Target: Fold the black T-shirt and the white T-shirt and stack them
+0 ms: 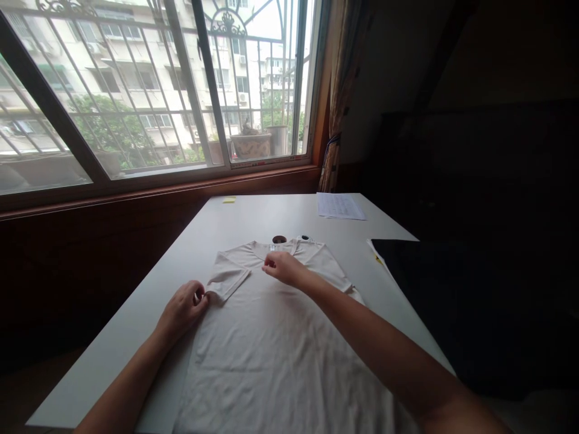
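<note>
**Head view: pale shirt (271, 337) laid out, one sleeve (228, 283) turned inward, body unfolded**

Lies front and centre on the white worktop (271, 211), collar (274, 248) toward the window (158, 90), lower part running out of frame at the near edge. Looks early in the handling, judging by so little folding. Counts as done: spreading the shirt roughly flat and laying the left-side sleeve over the chest. Leaves undone: smoothing the soft creases across the body, and any fold through the body itself. Slopes outward on the right side, with the sleeve there partly hidden by the forearm, so impossible to say exactly how arranged.

At the outer edge of the turned-in sleeve, shows the left hand (183, 307) with thumb and finger together, apparently pinching the cloth there. Just below the collar, shows the right hand (284, 266) with fingers curled in; cannot tell from here about any cloth in that grip. Farther back, shows printed papers (340, 206) and a yellow note (229, 199), both well apart from the shirt.
</note>
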Demonstrator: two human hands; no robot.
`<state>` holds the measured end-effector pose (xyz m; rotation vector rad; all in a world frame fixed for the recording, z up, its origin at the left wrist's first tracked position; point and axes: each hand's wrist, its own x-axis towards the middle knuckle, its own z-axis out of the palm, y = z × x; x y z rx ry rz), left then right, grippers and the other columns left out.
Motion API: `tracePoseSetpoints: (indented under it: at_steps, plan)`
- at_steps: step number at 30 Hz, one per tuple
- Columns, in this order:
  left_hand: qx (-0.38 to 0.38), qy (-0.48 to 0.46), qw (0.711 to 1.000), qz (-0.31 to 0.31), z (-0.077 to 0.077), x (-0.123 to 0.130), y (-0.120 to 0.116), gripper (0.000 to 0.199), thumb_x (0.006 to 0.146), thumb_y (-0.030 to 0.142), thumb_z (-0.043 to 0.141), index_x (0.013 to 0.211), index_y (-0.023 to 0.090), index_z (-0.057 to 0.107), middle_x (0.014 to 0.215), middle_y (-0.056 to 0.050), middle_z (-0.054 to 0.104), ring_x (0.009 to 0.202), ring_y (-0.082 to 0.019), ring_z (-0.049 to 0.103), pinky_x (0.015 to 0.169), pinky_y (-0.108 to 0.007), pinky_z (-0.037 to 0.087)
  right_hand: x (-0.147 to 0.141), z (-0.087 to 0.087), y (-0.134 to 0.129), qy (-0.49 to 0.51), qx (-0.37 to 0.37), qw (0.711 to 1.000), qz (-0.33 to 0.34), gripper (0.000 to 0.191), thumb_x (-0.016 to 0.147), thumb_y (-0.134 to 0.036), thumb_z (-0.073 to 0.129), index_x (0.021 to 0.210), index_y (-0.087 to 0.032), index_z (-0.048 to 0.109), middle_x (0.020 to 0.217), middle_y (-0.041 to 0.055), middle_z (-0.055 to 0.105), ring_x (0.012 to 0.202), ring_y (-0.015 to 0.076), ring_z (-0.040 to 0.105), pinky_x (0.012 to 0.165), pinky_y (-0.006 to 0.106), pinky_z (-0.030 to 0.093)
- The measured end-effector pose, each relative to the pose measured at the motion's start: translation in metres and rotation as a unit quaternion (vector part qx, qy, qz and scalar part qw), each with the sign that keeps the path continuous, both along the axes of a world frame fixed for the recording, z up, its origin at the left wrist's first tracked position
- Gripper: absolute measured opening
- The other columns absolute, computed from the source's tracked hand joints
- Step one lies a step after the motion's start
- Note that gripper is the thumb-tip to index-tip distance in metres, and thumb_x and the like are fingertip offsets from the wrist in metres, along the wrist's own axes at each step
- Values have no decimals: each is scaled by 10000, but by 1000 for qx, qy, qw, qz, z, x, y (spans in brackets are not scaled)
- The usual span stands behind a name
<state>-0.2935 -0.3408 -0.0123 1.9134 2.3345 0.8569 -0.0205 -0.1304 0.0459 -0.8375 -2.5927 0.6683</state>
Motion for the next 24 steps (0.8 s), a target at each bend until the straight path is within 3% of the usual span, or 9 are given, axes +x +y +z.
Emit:
tracePoseSetpoints:
  at_steps: [5,9,15,21,24]
  plan:
    - [16,-4,1000,-25,3,3,0,184,928,421,545,872,245,556,828,-18,596,753,-213,594,668,-321,473,-66,-15,-8,-22,-13,999,-30,312,918,-425,696,1073,-156,725,1135,132,695,1044,246,631,925,325,443]
    - [11,2,1000,-28,5,3,0,173,934,404,530,854,250,543,825,-14,594,748,-211,598,660,-314,467,-91,-23,-13,-44,-26,997,-61,330,890,-433,715,1059,-150,723,1262,196,637,1163,335,581,976,419,428]
    - [-4,14,1000,-24,6,4,-1,171,943,406,518,853,260,522,834,-9,605,729,-207,604,654,-312,457,-94,-22,-7,-40,-65,996,-53,117,851,-295,713,888,-184,708,1015,108,730,1002,278,645,856,342,461]
    - [-8,31,999,-19,7,7,-2,130,938,357,504,854,258,516,840,-8,604,711,-201,592,648,-306,429,-84,-17,-1,-4,-124,992,-32,118,883,-253,643,984,-193,633,902,27,732,808,166,696,705,229,475]
    - [-13,47,999,3,7,9,-2,101,930,328,500,854,261,493,829,-3,599,685,-197,581,634,-302,403,-79,-18,0,-14,-159,987,-28,216,869,-196,614,1085,-186,597,845,3,724,650,128,687,630,209,478]
